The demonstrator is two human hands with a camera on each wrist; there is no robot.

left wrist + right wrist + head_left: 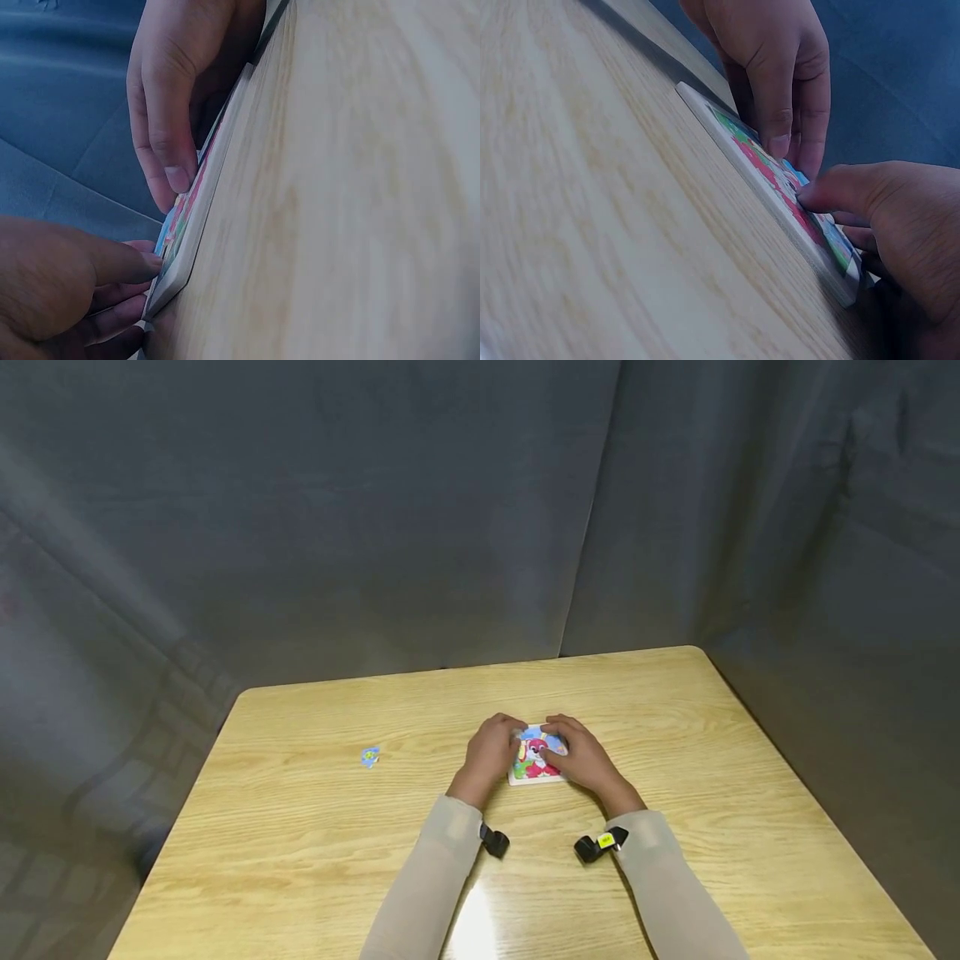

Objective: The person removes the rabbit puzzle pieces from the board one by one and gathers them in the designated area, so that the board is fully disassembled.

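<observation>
A small colourful puzzle board (pixel 534 760) lies flat near the middle of the wooden table (pixel 675 710), and both hands rest on it from the two sides. The left hand (pixel 491 750) has its fingers (pixel 780 112) nearly straight and presses their tips on the picture surface, while the right hand (pixel 581 756) also lays its fingertips (pixel 169 161) on the board's top and grasps nothing. One loose blue puzzle piece (pixel 370 757) lies alone on the table, well apart to the left of the board.
</observation>
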